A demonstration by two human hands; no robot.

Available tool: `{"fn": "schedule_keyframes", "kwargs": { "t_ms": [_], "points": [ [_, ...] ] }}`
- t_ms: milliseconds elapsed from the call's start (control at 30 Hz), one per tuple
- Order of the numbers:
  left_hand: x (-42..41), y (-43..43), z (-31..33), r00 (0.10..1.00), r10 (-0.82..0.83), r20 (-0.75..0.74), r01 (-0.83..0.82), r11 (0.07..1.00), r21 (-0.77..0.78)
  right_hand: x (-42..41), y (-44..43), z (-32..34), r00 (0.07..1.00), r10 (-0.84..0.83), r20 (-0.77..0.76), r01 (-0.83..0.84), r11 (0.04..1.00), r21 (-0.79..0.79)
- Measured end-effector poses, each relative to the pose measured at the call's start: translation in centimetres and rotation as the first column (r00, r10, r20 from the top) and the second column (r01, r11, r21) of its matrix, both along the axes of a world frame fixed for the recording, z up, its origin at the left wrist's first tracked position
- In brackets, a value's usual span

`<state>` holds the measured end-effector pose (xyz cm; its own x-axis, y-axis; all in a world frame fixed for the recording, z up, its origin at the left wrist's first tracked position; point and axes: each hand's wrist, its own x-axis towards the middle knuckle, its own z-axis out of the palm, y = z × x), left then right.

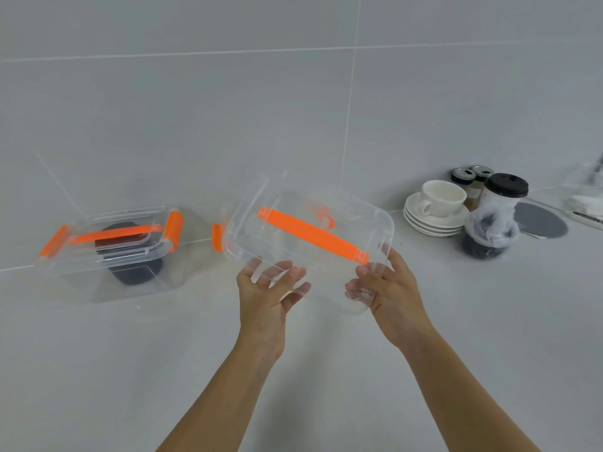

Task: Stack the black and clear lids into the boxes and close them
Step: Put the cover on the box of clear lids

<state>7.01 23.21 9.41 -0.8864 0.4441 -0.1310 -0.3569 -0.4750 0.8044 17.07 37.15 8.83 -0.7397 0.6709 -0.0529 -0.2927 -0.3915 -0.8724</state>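
Clear plastic box lid with an orange carrying handle, held tilted above the grey worktop by both hands; the left hand grips its near edge with fingers spread beneath the plastic, and the right hand grips the near right corner, thumb on top. Behind the raised lid stands an open clear box, of which orange side latches show; its contents cannot be made out. At left, well apart, a second clear box sits closed with orange latches and handle, a stack of black lids visible inside. At right stand a white cup on stacked saucers and a black-lidded paper cup
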Motion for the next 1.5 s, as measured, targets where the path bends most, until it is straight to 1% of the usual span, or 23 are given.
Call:
{"fn": "schedule_keyframes", "kwargs": {
  "t_ms": [67,133,333,500,567,667,800,900,1000,1100,1233,1333,1400,1500],
  "points": [
    [-0.7,-0.6,0.2,0.999,-0.036,0.029,0.035,0.999,0.028,-0.4,0.3,0.3,1.000,0.022,-0.014,-0.021,1.000,0.016],
    [-1.6,-1.2,0.4,0.998,-0.034,0.055,0.031,0.998,0.054,-0.7,0.7,0.6,0.999,0.038,-0.020,-0.037,0.999,0.033],
    [-6.1,-3.7,0.9,0.992,0.097,0.078,-0.100,0.994,0.048,-1.7,2.3,1.5,0.996,0.086,-0.029,-0.083,0.994,0.072],
    [-8.3,-4.2,1.4,0.993,0.115,0.023,-0.116,0.993,0.033,-3.8,3.2,1.5,0.998,0.057,0.017,-0.058,0.993,0.106],
    [-8.6,-4.2,1.3,0.990,0.140,-0.001,-0.140,0.990,-0.011,-4.8,3.3,1.1,0.999,0.046,0.024,-0.049,0.992,0.115],
    [-9.4,-4.0,0.9,0.983,0.168,-0.075,-0.175,0.980,-0.101,-6.6,3.4,0.5,0.999,0.001,0.045,-0.008,0.990,0.143],
    [-11.3,-3.5,0.7,0.973,0.201,-0.117,-0.215,0.969,-0.119,-9.5,3.6,0.0,0.994,-0.067,0.081,0.048,0.975,0.215],
    [-12.8,-3.1,0.4,0.962,0.211,-0.176,-0.239,0.958,-0.159,-11.7,4.1,-0.1,0.979,-0.148,0.139,0.098,0.945,0.312],
    [-14.5,-2.5,-0.3,0.952,0.191,-0.237,-0.247,0.940,-0.234,-14.0,4.8,-0.1,0.963,-0.167,0.212,0.071,0.915,0.397],
    [-16.2,-1.5,-1.0,0.950,0.176,-0.259,-0.254,0.917,-0.309,-16.1,5.8,-0.3,0.938,-0.179,0.296,0.026,0.890,0.455],
    [-17.6,-0.3,-1.5,0.948,0.084,-0.306,-0.201,0.905,-0.376,-18.0,6.9,-0.5,0.920,-0.204,0.335,0.009,0.864,0.503],
    [-18.2,0.2,-2.1,0.957,-0.002,-0.290,-0.133,0.885,-0.446,-18.6,7.3,-0.9,0.902,-0.218,0.371,0.000,0.862,0.506],
    [-18.6,0.6,-2.8,0.955,-0.030,-0.294,-0.125,0.859,-0.496,-18.8,7.4,-1.3,0.882,-0.234,0.410,-0.021,0.848,0.529],
    [-18.8,1.0,-3.3,0.960,-0.049,-0.275,-0.109,0.840,-0.531,-19.4,7.5,-1.7,0.840,-0.279,0.465,-0.086,0.778,0.622]
  ]
}}
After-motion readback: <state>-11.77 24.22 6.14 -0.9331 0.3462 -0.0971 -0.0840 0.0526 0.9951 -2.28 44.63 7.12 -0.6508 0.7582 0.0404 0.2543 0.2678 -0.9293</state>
